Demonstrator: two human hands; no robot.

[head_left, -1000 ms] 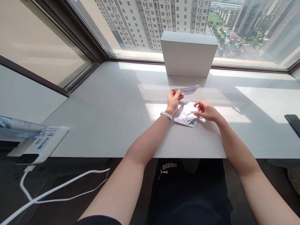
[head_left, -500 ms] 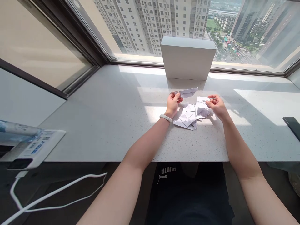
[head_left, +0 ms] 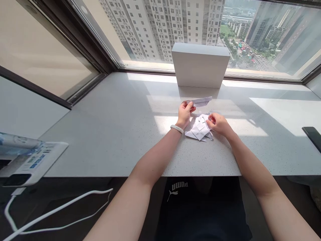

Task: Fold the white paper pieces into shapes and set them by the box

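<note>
My left hand [head_left: 185,111] is closed around a folded strip of white paper [head_left: 202,101], which sticks out to the right above the counter. Below it lies a loose pile of folded white paper pieces [head_left: 199,129], several overlapping one another. At the pile's right side, the thumb and fingers of my right hand [head_left: 217,124] are pinched together on a piece of paper; the fingers partly hide it. A white band [head_left: 177,128] circles my left wrist.
A pale box [head_left: 200,68] stands upright by the window behind the paper. A phone-like dark object [head_left: 312,137] lies at the right of the white counter [head_left: 120,140]. At left are a white device [head_left: 47,160] and a white cable [head_left: 62,204].
My right hand has moved left and down, bringing the paper piece it held apart from the pile onto the pile's right side. My left hand keeps its strip in nearly the same place.
</note>
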